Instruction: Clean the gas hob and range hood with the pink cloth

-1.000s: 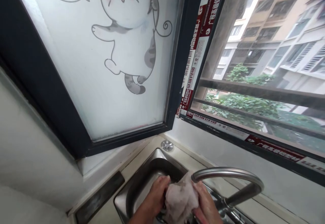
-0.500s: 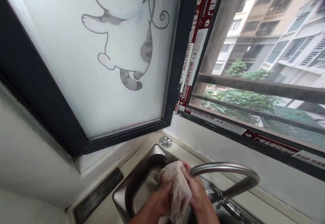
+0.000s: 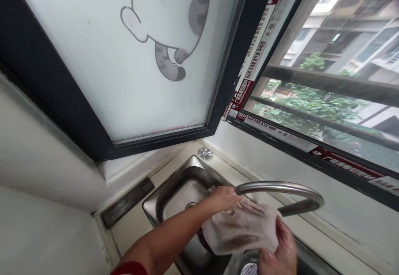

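A wet whitish cloth (image 3: 246, 229) with brownish stains is spread out between my two hands over the sink (image 3: 179, 198). My left hand (image 3: 225, 199) is closed on its upper left part, under the tip of the faucet (image 3: 280, 186). At the cloth's right end, my right hand (image 3: 282, 248) grips the edge with the thumb and fingers. The cloth hides part of the basin and the faucet's base. Below the cloth, a dark rim of something in the basin shows only partly.
A small round metal piece (image 3: 205, 153) sits on the counter behind the sink. A dark strip (image 3: 127, 202) lies along the counter at left. The open frosted window panel (image 3: 156, 100) hangs over the counter's left side. A perforated metal disc (image 3: 249, 268) shows at the bottom edge.
The cloth was bunched between both hands; now it is stretched out flat. My right hand has moved right, and my left forearm reaches further across the basin. The view has tilted down.
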`<state>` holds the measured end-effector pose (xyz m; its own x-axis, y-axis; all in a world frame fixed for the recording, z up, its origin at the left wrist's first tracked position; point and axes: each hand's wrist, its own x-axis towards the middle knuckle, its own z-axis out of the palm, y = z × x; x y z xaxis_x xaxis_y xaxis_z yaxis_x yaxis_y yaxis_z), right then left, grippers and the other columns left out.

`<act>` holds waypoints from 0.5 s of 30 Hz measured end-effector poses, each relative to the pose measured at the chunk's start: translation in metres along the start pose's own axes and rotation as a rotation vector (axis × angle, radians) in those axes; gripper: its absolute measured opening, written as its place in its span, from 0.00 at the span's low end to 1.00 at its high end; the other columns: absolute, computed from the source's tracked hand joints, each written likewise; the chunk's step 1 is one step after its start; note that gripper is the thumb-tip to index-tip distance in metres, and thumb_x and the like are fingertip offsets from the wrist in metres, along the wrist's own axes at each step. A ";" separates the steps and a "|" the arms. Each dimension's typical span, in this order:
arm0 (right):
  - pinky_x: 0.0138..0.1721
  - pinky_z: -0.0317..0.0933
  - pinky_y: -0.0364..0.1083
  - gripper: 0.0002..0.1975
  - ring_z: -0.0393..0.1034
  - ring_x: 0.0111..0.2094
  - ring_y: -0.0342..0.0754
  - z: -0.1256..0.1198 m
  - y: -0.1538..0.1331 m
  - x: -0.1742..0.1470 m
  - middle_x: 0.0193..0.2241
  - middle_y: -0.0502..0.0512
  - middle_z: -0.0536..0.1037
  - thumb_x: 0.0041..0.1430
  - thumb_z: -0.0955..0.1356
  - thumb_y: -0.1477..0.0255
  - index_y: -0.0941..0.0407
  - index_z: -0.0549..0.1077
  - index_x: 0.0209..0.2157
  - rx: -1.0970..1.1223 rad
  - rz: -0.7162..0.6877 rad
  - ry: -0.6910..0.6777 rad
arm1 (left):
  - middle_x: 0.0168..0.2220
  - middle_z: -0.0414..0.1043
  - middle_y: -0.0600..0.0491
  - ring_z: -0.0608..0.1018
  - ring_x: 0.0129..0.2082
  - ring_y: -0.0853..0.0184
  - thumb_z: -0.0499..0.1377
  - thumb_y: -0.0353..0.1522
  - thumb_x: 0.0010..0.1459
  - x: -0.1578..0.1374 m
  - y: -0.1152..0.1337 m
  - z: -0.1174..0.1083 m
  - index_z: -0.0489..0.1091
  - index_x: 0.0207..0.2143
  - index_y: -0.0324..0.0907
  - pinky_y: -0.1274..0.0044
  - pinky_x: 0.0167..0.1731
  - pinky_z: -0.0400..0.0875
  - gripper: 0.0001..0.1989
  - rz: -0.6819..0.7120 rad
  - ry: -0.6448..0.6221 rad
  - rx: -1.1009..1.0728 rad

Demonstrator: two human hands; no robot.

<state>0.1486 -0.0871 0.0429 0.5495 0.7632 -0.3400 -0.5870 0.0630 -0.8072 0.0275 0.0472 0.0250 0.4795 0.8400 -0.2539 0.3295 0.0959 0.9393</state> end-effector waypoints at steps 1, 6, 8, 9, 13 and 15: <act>0.44 0.70 0.53 0.15 0.77 0.37 0.52 -0.005 -0.007 -0.003 0.37 0.51 0.83 0.56 0.70 0.58 0.51 0.79 0.41 -0.010 -0.025 0.000 | 0.23 0.74 0.50 0.78 0.37 0.56 0.68 0.37 0.47 0.000 0.005 -0.001 0.74 0.21 0.42 0.70 0.42 0.70 0.10 0.010 -0.011 0.039; 0.42 0.70 0.49 0.12 0.76 0.36 0.50 -0.021 -0.021 -0.001 0.32 0.48 0.81 0.56 0.70 0.58 0.50 0.77 0.37 0.001 -0.122 0.081 | 0.36 0.80 0.51 0.78 0.40 0.63 0.61 0.31 0.55 -0.013 0.015 -0.015 0.78 0.38 0.44 0.74 0.46 0.70 0.09 0.065 0.046 0.099; 0.39 0.70 0.49 0.13 0.75 0.34 0.49 -0.013 -0.015 0.003 0.31 0.48 0.80 0.53 0.71 0.58 0.51 0.76 0.36 -0.052 -0.075 0.050 | 0.39 0.80 0.51 0.78 0.40 0.65 0.57 0.30 0.57 -0.020 0.016 -0.021 0.78 0.43 0.43 0.75 0.45 0.70 0.14 0.079 0.077 0.101; 0.37 0.70 0.48 0.13 0.75 0.32 0.48 -0.006 -0.010 0.005 0.30 0.47 0.80 0.51 0.73 0.59 0.52 0.75 0.36 -0.086 -0.047 0.027 | 0.39 0.80 0.52 0.78 0.40 0.65 0.55 0.29 0.58 -0.024 0.017 -0.024 0.77 0.45 0.44 0.76 0.45 0.70 0.15 0.092 0.078 0.098; 0.33 0.66 0.42 0.18 0.71 0.29 0.43 0.035 0.012 0.013 0.29 0.44 0.77 0.42 0.77 0.64 0.51 0.72 0.36 -0.195 0.017 -0.091 | 0.42 0.80 0.54 0.78 0.40 0.66 0.52 0.29 0.59 -0.044 0.022 -0.045 0.76 0.49 0.44 0.76 0.45 0.70 0.19 0.222 0.030 0.108; 0.36 0.66 0.43 0.20 0.72 0.33 0.44 0.052 0.019 0.018 0.33 0.44 0.78 0.44 0.76 0.63 0.50 0.72 0.39 -0.279 0.004 -0.168 | 0.45 0.79 0.52 0.76 0.43 0.64 0.53 0.30 0.58 -0.054 0.022 -0.061 0.75 0.51 0.43 0.74 0.47 0.69 0.20 0.302 -0.009 0.144</act>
<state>0.1165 -0.0383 0.0466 0.4283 0.8599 -0.2777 -0.3902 -0.1012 -0.9151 -0.0407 0.0363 0.0730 0.5797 0.8143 0.0286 0.2823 -0.2336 0.9304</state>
